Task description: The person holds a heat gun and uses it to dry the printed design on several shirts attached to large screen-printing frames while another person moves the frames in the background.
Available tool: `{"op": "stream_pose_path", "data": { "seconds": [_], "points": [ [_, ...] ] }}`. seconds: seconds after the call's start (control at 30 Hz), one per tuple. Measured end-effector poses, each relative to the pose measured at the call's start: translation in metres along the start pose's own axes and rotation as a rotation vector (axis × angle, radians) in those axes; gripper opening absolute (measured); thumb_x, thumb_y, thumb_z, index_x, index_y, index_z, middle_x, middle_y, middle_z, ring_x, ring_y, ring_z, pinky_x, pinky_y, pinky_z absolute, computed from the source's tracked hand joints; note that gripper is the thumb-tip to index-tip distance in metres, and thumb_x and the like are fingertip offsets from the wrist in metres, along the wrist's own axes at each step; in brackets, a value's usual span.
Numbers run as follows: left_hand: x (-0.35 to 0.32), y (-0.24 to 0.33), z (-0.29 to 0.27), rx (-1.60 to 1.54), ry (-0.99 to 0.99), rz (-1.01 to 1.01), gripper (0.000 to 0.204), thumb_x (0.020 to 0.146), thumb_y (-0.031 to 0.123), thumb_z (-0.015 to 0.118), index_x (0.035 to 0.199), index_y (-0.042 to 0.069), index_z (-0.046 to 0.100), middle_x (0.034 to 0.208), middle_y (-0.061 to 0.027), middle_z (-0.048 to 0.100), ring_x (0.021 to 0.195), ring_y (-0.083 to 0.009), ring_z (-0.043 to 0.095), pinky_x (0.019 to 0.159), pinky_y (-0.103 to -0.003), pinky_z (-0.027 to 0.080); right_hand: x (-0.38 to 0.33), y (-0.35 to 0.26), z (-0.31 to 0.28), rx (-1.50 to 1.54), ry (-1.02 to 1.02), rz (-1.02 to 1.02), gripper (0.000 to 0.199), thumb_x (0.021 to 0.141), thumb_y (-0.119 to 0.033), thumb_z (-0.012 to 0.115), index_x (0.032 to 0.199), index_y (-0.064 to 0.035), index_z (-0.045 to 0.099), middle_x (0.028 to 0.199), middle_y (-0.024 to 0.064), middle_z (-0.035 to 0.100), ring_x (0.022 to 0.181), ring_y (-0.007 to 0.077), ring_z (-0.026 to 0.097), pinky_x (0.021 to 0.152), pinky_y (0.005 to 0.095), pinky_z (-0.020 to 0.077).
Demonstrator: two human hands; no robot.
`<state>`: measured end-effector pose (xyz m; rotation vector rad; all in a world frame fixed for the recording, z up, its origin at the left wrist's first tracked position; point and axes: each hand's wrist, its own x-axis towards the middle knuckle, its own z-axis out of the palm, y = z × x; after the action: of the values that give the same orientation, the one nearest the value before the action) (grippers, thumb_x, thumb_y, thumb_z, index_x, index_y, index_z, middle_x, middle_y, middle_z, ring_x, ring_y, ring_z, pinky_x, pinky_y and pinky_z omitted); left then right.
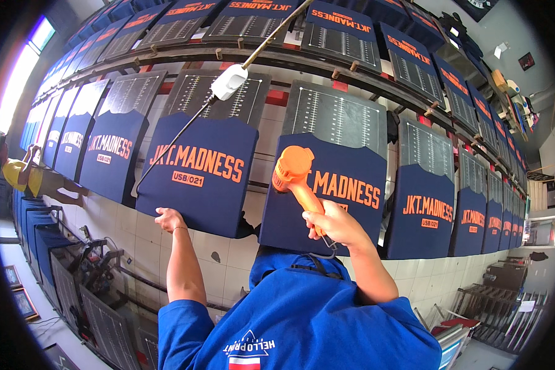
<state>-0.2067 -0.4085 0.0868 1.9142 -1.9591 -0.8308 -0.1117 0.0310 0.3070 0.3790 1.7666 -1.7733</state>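
Observation:
My right hand (334, 223) is wrapped round the handle of an orange hair dryer (295, 164). Its round body is over a navy T-shirt (351, 231) with orange lettering, stretched on a board, and covers part of the print. A cord loop hangs below the handle. To the left, my left hand (171, 220) is at the lower left edge of another navy T-shirt (197, 145), with the fingers bent against the fabric; their tips are partly hidden. A white electrical connector (230, 81) hangs over that board, a dark cable (177, 143) running down from it across the shirt.
Rows of boards with navy shirts (428, 203) stretch to both sides, with another row (345, 37) beyond a wooden rail (283, 54). At far left is a person in yellow (20, 174). Metal racks (499, 308) stand at lower right, and more boards (108, 317) at lower left.

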Motion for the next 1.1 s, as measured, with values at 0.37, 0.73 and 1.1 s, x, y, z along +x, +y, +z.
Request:
{"op": "stream_pose_path", "data": {
  "seconds": [0.37, 0.73, 1.1],
  "points": [
    [0.0, -0.003, -0.002, -0.033, -0.024, 0.029, 0.062, 0.097, 0.049, 0.034, 0.121, -0.007, 0.048, 0.115, -0.0298, 0.06, 0.107, -0.0452, 0.058, 0.096, -0.051, 0.044, 0.004, -0.003, -0.004, 0.022, 0.044, -0.001, 0.028, 0.091, -0.023, 0.062, 0.098, 0.0016, 0.052, 0.078, 0.006, 0.057, 0.063, 0.0136, 0.062, 0.056, 0.0266, 0.0517],
    [0.003, -0.005, -0.001, -0.074, -0.052, 0.03, 0.064, 0.096, 0.049, 0.035, 0.123, -0.009, 0.047, 0.116, -0.0311, 0.059, 0.106, -0.0454, 0.059, 0.094, -0.048, 0.046, 0.029, -0.011, -0.011, 0.135, 0.148, -0.067, 0.023, 0.093, -0.023, 0.06, 0.096, -0.0006, 0.052, 0.076, 0.0054, 0.057, 0.061, 0.0138, 0.061, 0.055, 0.0277, 0.0512],
    [-0.006, -0.006, -0.009, -0.269, -0.167, 0.052, 0.068, 0.097, 0.048, 0.038, 0.129, -0.012, 0.04, 0.121, -0.0327, 0.054, 0.11, -0.0426, 0.057, 0.096, -0.045, 0.047, 0.008, -0.009, 0.014, 0.068, 0.121, 0.006, 0.027, 0.092, -0.022, 0.06, 0.098, 0.0023, 0.052, 0.079, 0.0061, 0.056, 0.059, 0.0139, 0.061, 0.052, 0.0272, 0.0503]
  ]
}}
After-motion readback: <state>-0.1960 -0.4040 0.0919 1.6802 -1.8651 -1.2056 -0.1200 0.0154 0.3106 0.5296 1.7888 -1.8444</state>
